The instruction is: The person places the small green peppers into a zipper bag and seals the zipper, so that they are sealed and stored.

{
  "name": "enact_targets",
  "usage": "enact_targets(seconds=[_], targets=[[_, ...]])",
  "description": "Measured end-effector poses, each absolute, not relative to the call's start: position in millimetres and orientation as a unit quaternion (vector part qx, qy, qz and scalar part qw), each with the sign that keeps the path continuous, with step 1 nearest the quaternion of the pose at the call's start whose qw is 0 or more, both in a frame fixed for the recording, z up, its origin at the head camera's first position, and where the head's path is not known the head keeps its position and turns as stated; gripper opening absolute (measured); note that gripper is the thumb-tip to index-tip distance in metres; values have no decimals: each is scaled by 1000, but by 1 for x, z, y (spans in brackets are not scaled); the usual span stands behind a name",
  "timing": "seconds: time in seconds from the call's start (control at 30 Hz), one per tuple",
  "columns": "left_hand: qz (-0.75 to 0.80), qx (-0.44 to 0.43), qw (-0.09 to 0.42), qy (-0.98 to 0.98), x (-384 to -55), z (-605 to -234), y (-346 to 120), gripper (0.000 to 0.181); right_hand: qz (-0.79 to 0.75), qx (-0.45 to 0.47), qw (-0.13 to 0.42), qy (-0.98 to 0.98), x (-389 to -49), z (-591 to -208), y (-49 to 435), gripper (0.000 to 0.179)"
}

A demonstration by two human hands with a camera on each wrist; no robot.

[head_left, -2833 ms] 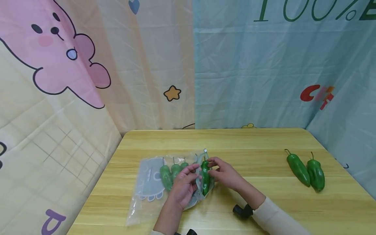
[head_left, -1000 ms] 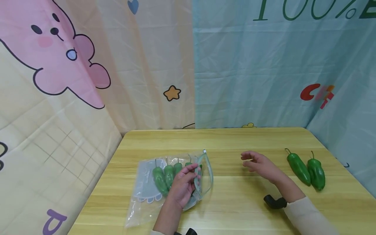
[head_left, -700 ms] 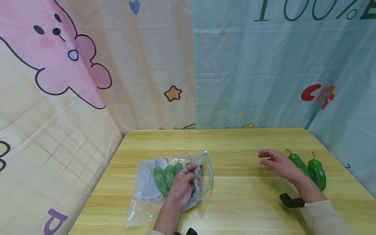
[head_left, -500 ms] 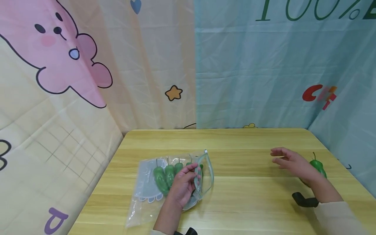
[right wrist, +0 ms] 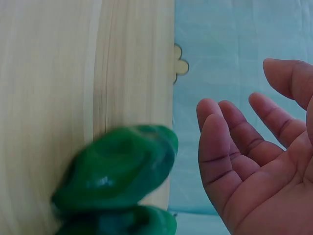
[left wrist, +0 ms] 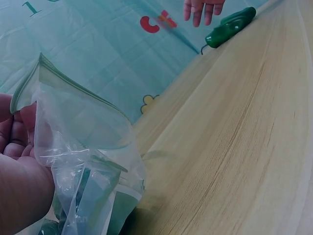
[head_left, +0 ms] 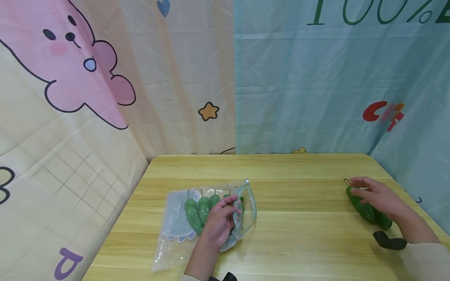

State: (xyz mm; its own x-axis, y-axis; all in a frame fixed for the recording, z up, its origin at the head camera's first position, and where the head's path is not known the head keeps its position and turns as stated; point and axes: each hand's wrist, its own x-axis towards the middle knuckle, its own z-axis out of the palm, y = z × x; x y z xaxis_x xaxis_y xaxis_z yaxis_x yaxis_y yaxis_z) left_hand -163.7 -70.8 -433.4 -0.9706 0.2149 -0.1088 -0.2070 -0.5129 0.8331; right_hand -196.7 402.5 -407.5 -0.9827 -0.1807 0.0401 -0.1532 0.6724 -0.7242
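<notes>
My left hand (head_left: 219, 224) pinches the rim of a clear zip bag (head_left: 175, 249) and keeps its mouth spread. Several green peppers (head_left: 192, 214) lie inside the bag, partly covered by that hand. In the left wrist view, the bag's green zip edge (left wrist: 73, 83) stands up beside the curled fingers. Over at the right of the table, my right hand (head_left: 379, 195) hovers above two loose green peppers (head_left: 362, 208) and hides part of them. The right wrist view has its fingers spread and bent slightly, holding nothing, apart from the nearer pepper (right wrist: 120, 166).
The wooden table (head_left: 295, 234) carries the bag at left and the loose peppers at right. Printed curtains (head_left: 302, 78) hang behind and beside it. A black wrist mount (head_left: 388, 240) sits below the right wrist.
My right hand has left a pepper in the bag and moved right across the table to the two loose peppers. The left hand stays at the bag's mouth.
</notes>
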Motion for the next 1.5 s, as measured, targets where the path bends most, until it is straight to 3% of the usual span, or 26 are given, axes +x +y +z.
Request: enact_targets(seconds=[0.33,0.83,1.5], targets=[[868,8,118,481,-163,-433,-71,27,-353,-65,28,933,-195,-405,428,54],[869,6,120,480,-166,-435,-74,25,-340,-66,52,937,-197,-416,423,55],[870,33,188,454,-194,-451,-84,26,-303,-78,51,949,-204,-428,416,52]])
